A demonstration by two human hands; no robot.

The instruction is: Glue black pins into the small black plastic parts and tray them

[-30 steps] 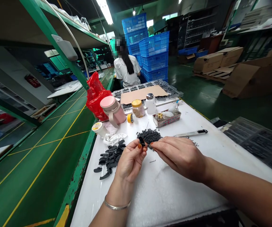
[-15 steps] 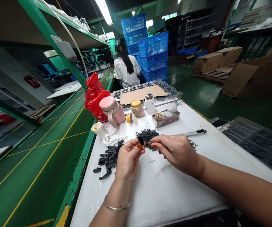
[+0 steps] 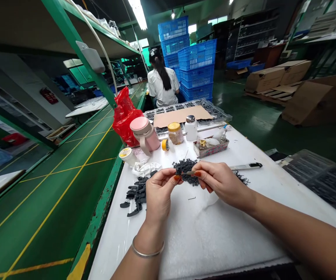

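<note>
Between the fingertips of my left hand (image 3: 162,190) is a small black plastic part (image 3: 179,171). My right hand (image 3: 217,179) pinches a thin, pointed tool (image 3: 189,173), its tip against the black part; the tool's exact kind is unclear. Just behind both hands lies a pile of tiny black pieces (image 3: 189,165). Curved black parts (image 3: 137,198) are heaped to the left of my left hand. A small bent metal pin (image 3: 191,198) lies on the white table (image 3: 214,241) below my hands.
A utility knife (image 3: 246,166) lies right of my hands. Behind stand a pink flask (image 3: 146,136), a yellow-lidded jar (image 3: 175,134), a white bottle (image 3: 191,128) and a small box (image 3: 214,147). A green conveyor (image 3: 60,206) runs along the left. A co-worker (image 3: 163,85) sits ahead.
The view has shifted slightly, so everything appears further right. My left hand has turned the black part, and its fingers have closed in more. The right hand still grips the tool.
</note>
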